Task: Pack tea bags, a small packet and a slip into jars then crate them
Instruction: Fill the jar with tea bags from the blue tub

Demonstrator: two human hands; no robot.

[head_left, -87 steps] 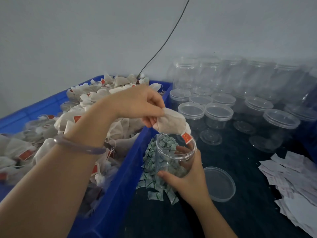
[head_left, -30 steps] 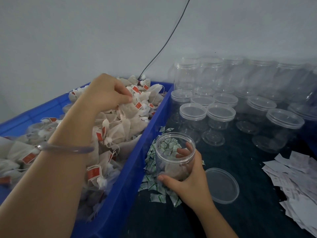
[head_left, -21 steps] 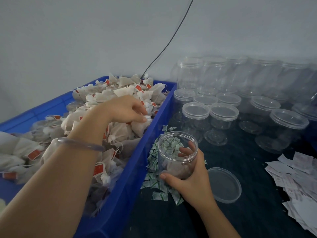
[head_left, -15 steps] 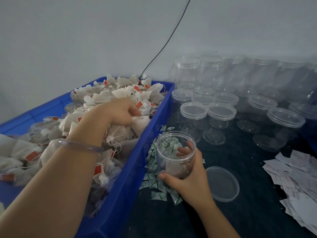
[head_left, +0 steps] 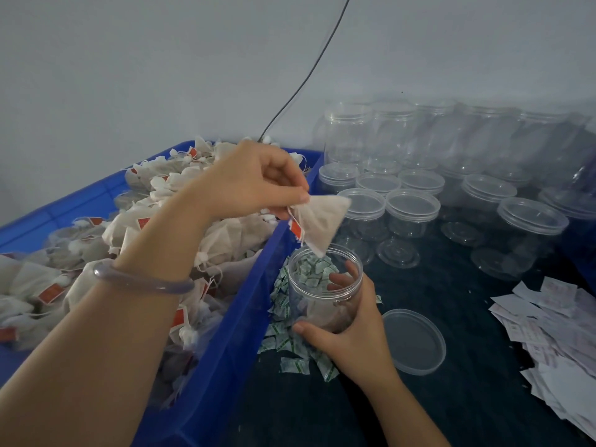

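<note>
My left hand (head_left: 254, 185) pinches a white tea bag (head_left: 319, 221) with a red tag, its tip hanging just above the mouth of an open clear jar (head_left: 322, 291). My right hand (head_left: 351, 333) grips that jar from the right side, on the dark table. Some tea bags lie in the jar's bottom. The blue crate (head_left: 225, 366) at left holds a heap of tea bags (head_left: 96, 246). Small green-and-white packets (head_left: 287, 343) lie piled beside and behind the jar. White paper slips (head_left: 554, 333) lie at the right.
The jar's loose lid (head_left: 414, 340) lies flat just right of my right hand. Several lidded and open clear jars (head_left: 412, 208) stand in rows at the back, up to the wall. A black cable (head_left: 306, 79) runs down the wall behind the crate.
My left hand lifted a tea bag out of the crate's heap and carried it right, over the jar's mouth. My right hand has kept hold of the jar.
</note>
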